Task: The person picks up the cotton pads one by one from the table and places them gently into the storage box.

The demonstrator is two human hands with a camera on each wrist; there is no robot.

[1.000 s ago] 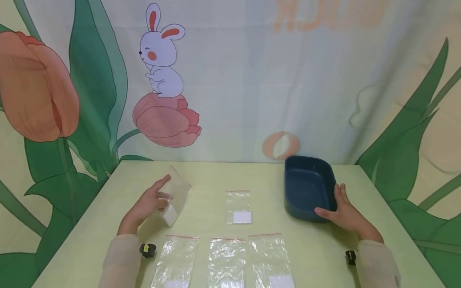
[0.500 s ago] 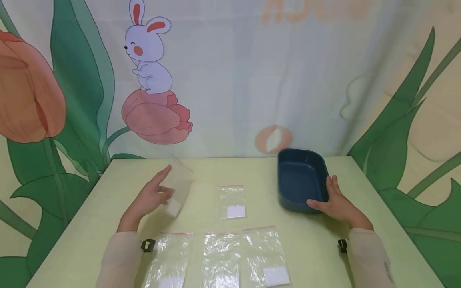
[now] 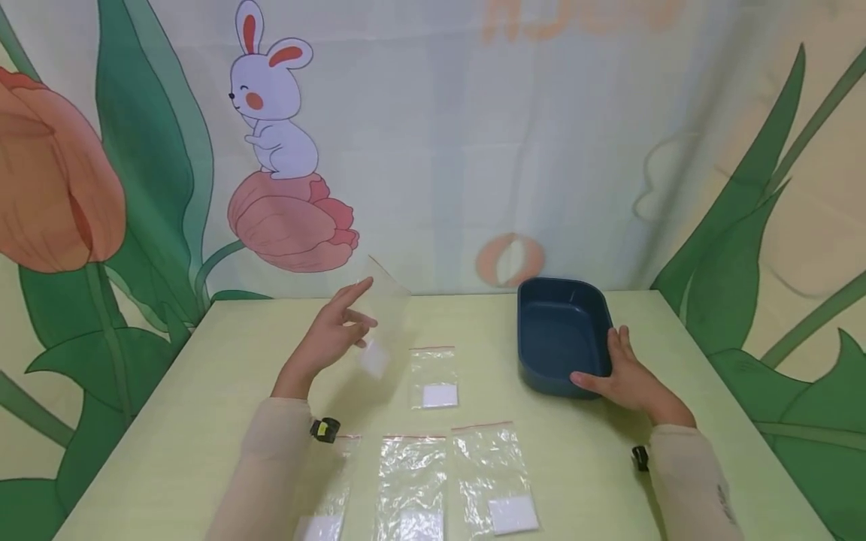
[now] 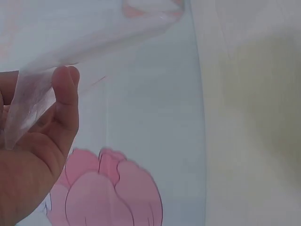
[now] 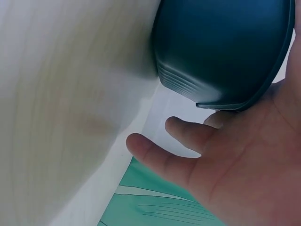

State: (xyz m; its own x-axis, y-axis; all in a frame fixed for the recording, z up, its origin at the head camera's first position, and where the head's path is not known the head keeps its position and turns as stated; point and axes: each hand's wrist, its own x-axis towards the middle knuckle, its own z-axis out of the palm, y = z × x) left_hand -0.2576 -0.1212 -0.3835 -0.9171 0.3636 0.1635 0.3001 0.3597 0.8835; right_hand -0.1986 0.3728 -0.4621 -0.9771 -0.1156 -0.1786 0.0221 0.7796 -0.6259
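My left hand [image 3: 326, 340] pinches a clear zip-lock bag [image 3: 390, 315] with a white block at its lower end. The bag hangs tilted above the table, left of the dark blue bin [image 3: 564, 342]. In the left wrist view, the film of the bag [image 4: 110, 37] passes between the thumb and fingers. My right hand [image 3: 636, 383] rests against the bin's near right corner, thumb along the rim and fingers outstretched at the side. In the right wrist view, two straight fingers [image 5: 160, 160] stick out clear of the bin wall.
On the pale table [image 3: 203, 421], a small zip-lock bag [image 3: 433, 368] with a white block lies between the hands. Three larger zip-lock bags lie along the front, including the middle one [image 3: 413, 473] and the right one [image 3: 490, 469]. A printed curtain [image 3: 419, 150] hangs behind the table.
My left hand has lifted the zip-lock bag and carried it rightward and away from me, towards the bin. The right hand stays at the bin's corner; the head view has shifted slightly.
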